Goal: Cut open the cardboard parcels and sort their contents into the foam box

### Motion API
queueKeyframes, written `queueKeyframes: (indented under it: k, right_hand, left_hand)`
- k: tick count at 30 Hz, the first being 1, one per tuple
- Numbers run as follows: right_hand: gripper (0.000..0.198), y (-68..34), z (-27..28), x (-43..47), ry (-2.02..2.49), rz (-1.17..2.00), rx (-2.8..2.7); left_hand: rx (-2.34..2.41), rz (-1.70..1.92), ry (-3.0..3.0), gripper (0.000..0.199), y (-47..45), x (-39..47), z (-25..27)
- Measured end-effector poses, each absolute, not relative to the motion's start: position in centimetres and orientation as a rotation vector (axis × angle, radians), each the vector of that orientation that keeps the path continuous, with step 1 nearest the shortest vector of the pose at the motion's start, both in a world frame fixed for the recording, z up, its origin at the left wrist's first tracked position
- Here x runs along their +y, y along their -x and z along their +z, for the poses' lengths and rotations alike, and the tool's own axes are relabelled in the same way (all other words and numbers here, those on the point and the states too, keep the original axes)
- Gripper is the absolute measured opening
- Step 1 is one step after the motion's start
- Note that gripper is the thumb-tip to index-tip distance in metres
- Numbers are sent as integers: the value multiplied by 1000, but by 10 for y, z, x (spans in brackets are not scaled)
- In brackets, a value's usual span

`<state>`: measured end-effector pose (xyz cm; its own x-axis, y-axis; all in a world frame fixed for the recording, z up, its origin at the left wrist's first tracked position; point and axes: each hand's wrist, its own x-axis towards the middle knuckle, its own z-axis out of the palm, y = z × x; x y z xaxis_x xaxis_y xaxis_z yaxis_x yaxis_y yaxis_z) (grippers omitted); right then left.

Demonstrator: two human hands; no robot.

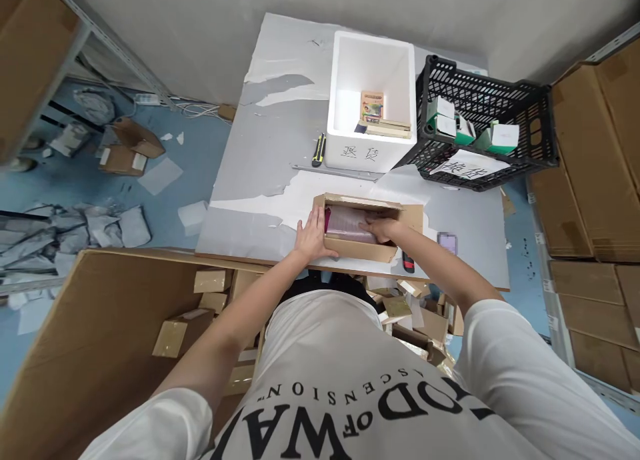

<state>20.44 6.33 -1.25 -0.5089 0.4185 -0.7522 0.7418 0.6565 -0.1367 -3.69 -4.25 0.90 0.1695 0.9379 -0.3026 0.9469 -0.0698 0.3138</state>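
An open cardboard box (360,249) lies near the front edge of the table, with a flap folded out on its right. Inside it is a long package in clear, pinkish plastic wrap (347,223), darker magenta at its left end. My left hand (314,235) presses against the box's left end, fingers stretched out and thumb low along the near side. My right hand (379,228) reaches into the box from the right, its fingers bent over the package's right end; the fingertips are partly hidden. A red and black box cutter (408,263) lies below my right forearm.
Behind the box stand a white foam bin (370,155) holding small boxes or books and a black crate (487,160) with green-and-white cartons. A yellow-black cutter (319,150) lies left of the bin. A large carton (115,313) with boxes stands at lower left; stacked cartons (575,180) line the right.
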Motion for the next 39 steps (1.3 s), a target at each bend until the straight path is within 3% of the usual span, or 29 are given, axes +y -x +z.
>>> queueKeyframes:
  k: [5,16,29,39]
  right_hand:
    - [98,-200,-21,59,-727,-486,2178]
    - [99,-202,-27,65,-814,-643,2126]
    - [75,-195,-26,77,-895,-846,2089]
    - [84,-165,-31,69,-751,-576,2229]
  left_hand:
    - [1766,-16,-2006,140,36,-44,8]
    - [1745,3,-1990,141,38,-42,8]
    - [1756,-17,-1974,146,38,-41,5]
    - [1736,-39,-1957,145,38,-43,1]
